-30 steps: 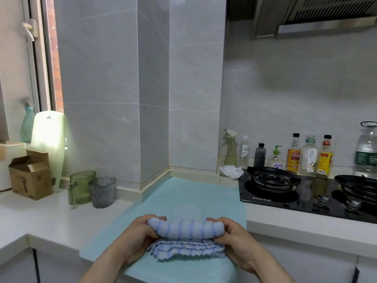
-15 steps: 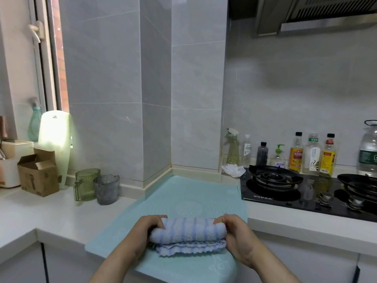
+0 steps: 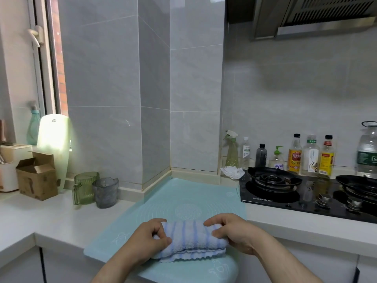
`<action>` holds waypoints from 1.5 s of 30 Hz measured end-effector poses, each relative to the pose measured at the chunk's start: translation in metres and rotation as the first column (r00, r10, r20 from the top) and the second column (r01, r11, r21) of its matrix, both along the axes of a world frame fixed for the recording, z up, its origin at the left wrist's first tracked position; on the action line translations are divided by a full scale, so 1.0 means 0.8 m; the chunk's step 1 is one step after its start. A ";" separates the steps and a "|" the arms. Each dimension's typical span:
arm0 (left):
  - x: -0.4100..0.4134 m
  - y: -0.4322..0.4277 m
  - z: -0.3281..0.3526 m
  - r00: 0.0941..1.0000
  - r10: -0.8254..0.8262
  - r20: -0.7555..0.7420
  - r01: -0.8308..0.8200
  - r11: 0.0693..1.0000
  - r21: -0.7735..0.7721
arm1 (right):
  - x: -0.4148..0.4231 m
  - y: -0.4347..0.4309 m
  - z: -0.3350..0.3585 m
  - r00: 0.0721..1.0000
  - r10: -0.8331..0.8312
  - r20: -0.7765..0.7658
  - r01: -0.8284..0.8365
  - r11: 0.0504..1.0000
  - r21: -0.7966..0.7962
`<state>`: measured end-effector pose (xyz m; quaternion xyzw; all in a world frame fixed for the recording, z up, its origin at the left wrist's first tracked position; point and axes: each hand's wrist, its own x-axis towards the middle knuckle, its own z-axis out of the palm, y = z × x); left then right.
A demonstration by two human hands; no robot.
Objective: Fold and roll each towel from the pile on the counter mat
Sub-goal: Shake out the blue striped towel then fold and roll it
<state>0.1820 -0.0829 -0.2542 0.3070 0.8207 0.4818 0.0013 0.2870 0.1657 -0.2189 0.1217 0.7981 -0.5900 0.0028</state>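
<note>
A pale blue striped towel [image 3: 190, 238] lies rolled into a thick cylinder near the front edge of the turquoise counter mat [image 3: 183, 197]. A short wavy-edged flap of it still lies flat under the roll, toward me. My left hand [image 3: 150, 240] grips the roll's left end, fingers curled over the top and thumb on the near side. My right hand [image 3: 232, 233] grips the right end the same way. No other towels show on the mat.
A green glass mug [image 3: 84, 187] and a grey cup [image 3: 105, 192] stand left of the mat, with a cardboard box [image 3: 36, 178] further left. A black gas hob [image 3: 306, 190] lies to the right, bottles [image 3: 294, 154] behind it and a crumpled tissue [image 3: 232, 172] at its corner.
The roll has grown thicker and moved toward me over the flat part, which is now much shorter. Both hands stayed on the roll's ends.
</note>
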 end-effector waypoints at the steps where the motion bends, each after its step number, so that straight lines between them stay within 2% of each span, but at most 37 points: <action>1: 0.000 -0.001 0.001 1.000 -0.015 0.002 0.015 1.000 -0.006 | 0.000 0.000 0.003 1.000 0.029 -0.002 -0.029 0.995 0.091; 3: 0.001 -0.002 0.003 0.999 -0.044 0.005 0.044 0.999 -0.022 | 0.003 -0.003 0.008 0.997 0.072 -0.006 -0.070 0.976 0.206; 6: 0.005 -0.003 0.010 0.999 -0.035 0.016 0.036 0.996 -0.081 | 0.009 0.000 0.001 0.996 0.091 -0.026 -0.082 0.964 0.253; 10: -0.003 -0.005 0.018 0.984 0.011 0.177 0.024 0.980 -0.196 | 0.021 0.008 -0.018 0.999 0.013 -0.036 -0.008 0.991 0.134; 14: -0.003 -0.008 0.023 0.981 0.019 0.191 0.032 0.964 -0.263 | 0.029 0.008 -0.024 0.998 0.055 -0.042 -0.052 0.997 0.064; 16: 0.001 -0.015 0.023 0.979 -0.024 0.204 0.061 0.982 -0.177 | 0.032 0.007 -0.031 0.997 0.031 -0.077 -0.030 1.000 0.007; 20: 0.013 -0.022 0.019 0.953 -0.142 0.269 0.107 0.984 0.141 | 0.038 -0.002 -0.038 0.982 -0.013 -0.188 0.003 0.998 -0.056; 23: 0.013 -0.014 0.022 0.930 -0.194 0.311 0.046 0.904 0.426 | 0.031 -0.017 -0.031 0.937 -0.104 -0.334 0.060 0.988 -0.139; 25: 0.004 -0.003 0.028 0.939 -0.163 0.303 -0.031 0.838 0.545 | 0.017 -0.023 -0.024 0.901 -0.162 -0.402 0.111 0.983 -0.147; 28: -0.007 0.010 0.032 0.949 -0.125 0.290 -0.063 0.825 0.562 | -0.010 -0.031 -0.023 0.867 -0.134 -0.480 0.111 0.991 -0.076; 33: -0.018 0.009 0.015 0.922 -0.139 0.361 -0.103 0.810 0.577 | -0.036 -0.033 -0.044 0.883 -0.199 -0.425 0.176 0.980 -0.092; 38: -0.033 0.012 0.002 0.878 -0.254 0.406 -0.037 0.809 0.587 | -0.034 -0.029 -0.050 0.886 -0.215 -0.411 0.187 0.976 -0.108; 45: -0.038 0.011 -0.003 0.902 -0.207 0.380 -0.036 0.839 0.543 | -0.029 -0.029 -0.047 0.901 -0.196 -0.386 0.186 0.980 -0.064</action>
